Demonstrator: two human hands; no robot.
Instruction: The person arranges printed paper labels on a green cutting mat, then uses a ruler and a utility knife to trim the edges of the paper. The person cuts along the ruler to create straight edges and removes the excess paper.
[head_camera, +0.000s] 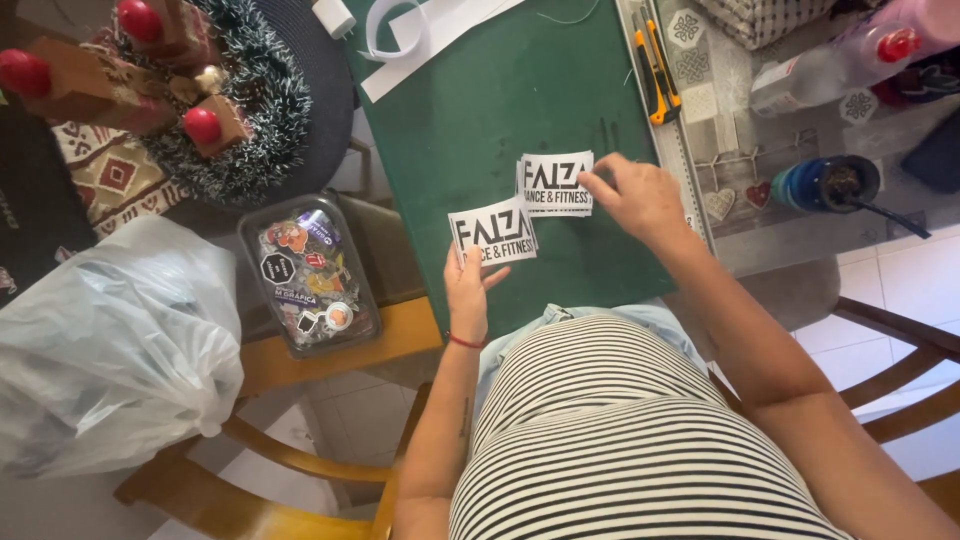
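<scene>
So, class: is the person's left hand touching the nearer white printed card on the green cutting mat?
Touching. The head view shows the left hand with fingertips lying on the lower edge of the nearer white card, no gap visible.
</scene>
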